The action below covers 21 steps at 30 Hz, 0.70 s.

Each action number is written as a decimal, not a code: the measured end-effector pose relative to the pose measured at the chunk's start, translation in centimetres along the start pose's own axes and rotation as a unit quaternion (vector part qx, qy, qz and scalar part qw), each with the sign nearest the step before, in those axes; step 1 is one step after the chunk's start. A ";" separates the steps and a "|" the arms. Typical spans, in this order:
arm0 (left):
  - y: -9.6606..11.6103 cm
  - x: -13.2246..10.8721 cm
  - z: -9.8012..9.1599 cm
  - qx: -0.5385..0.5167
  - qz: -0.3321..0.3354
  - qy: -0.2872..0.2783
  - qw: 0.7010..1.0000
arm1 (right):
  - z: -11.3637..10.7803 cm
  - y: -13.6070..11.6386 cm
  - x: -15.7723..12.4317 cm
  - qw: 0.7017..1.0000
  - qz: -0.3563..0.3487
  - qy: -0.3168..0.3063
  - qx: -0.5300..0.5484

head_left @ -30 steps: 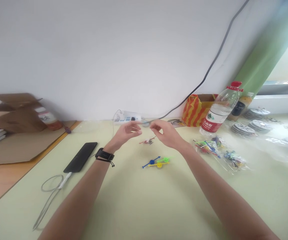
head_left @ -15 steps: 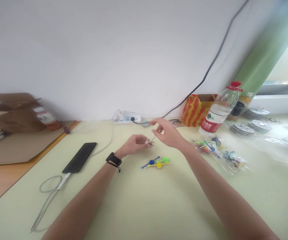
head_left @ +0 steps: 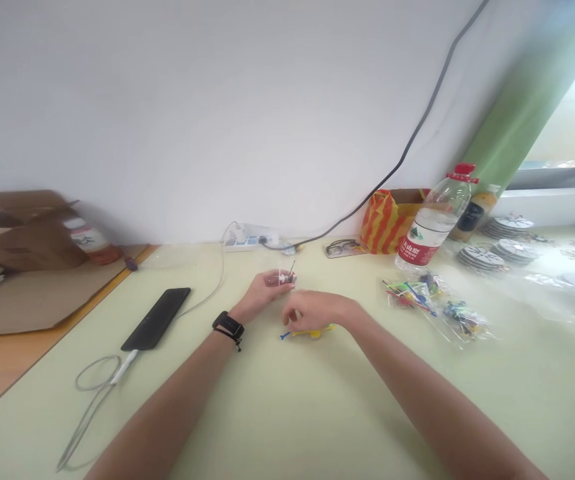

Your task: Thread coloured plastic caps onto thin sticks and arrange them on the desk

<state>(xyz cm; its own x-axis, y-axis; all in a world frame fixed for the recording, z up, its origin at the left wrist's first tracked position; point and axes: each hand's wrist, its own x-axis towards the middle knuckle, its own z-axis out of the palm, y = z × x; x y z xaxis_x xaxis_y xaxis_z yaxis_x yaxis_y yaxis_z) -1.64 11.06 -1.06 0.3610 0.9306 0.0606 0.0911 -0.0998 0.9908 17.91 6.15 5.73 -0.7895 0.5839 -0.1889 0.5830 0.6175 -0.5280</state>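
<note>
Near the middle of the table (head_left: pixel 267 413), the left hand (head_left: pixel 261 297) holds a small piece (head_left: pixel 287 278) pinched between thumb and fingers, its thin rod (head_left: pixel 292 268) pointing upward and leaning a little to the right. Just nearer the person, the right hand (head_left: pixel 317 309) is bent down over two plastic arrows, its fingers curled; whether they grip anything cannot be told. One is a yellow arrow (head_left: pixel 316 334), lying flat with its long axis running roughly left to right, the right end set slightly farther away. The other is a blue arrow (head_left: pixel 284 337), mostly covered by the hand, its one visible end directed left and toward the person. Off to the right lie two clear bags (head_left: pixel 412 292) of coloured parts, with three stacks of discs (head_left: pixel 482 258) beyond, and two bottles (head_left: pixel 420 250), one large and one smaller, standing near one striped bag (head_left: pixel 384 223). One phone (head_left: pixel 156 319) lies left of the hands, its long axis slanting away and rightward.
</note>
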 end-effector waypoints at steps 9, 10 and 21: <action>0.4 -0.4 1.4 -0.043 -0.011 -0.061 0.997 | 0.6 0.1 0.4 1.000 0.007 -0.024 0.015; 0.3 -0.5 1.5 -0.043 -0.006 -0.066 0.997 | 0.3 0.1 0.2 1.000 -0.003 -0.012 0.028; 0.4 -1.3 3.3 0.045 0.036 -0.049 0.997 | -5.1 0.3 -4.3 0.909 -0.103 0.261 0.309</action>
<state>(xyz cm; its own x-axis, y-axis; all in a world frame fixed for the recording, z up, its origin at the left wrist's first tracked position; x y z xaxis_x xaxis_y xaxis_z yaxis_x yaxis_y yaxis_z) 1.00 8.68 -1.13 0.4578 0.8815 0.1157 0.1422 -0.2011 0.9692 22.46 6.54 10.56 -0.5765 0.7597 0.3008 0.0862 0.4226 -0.9022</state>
